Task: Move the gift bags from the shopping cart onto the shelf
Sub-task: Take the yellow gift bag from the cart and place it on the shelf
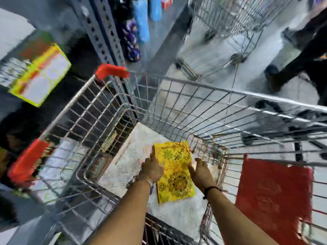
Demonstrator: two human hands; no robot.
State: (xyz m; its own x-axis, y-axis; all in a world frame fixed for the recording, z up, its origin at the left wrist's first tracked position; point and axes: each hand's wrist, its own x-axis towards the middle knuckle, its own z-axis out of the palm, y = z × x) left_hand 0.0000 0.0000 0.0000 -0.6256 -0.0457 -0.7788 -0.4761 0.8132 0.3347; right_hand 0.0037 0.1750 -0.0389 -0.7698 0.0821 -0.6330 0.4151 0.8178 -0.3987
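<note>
**A:** From the head camera, how many gift bags do you count?

**B:** One for certain: a yellow gift bag [174, 171] with gold flower prints, lying flat on the white patterned sheet [127, 156] that covers the floor of the shopping cart [194, 85], toward its right wall. A flat red piece [273, 190] hangs on the outside of that wall; it's too blurred to tell what it is.

**A:** And the hands?

**B:** Two, both inside the basket. The left hand [152, 167] lies along the bag's left edge with fingers spread; the right hand [200, 171] sits at the right edge, fingers curled down. Whether either has actually gripped the bag, I cannot tell.

**A:** Room to move?

**B:** The basket is open above, with wire walls on all sides and bare sheet to the left of the bag.

**A:** What's around it?

**B:** The grey shelf upright [99, 30] stands at the cart's far left corner, with a yellow-edged box [40, 75] to its left. A second cart [228, 32] is beyond, and a person's dark legs [300, 55] are at the far right.
</note>
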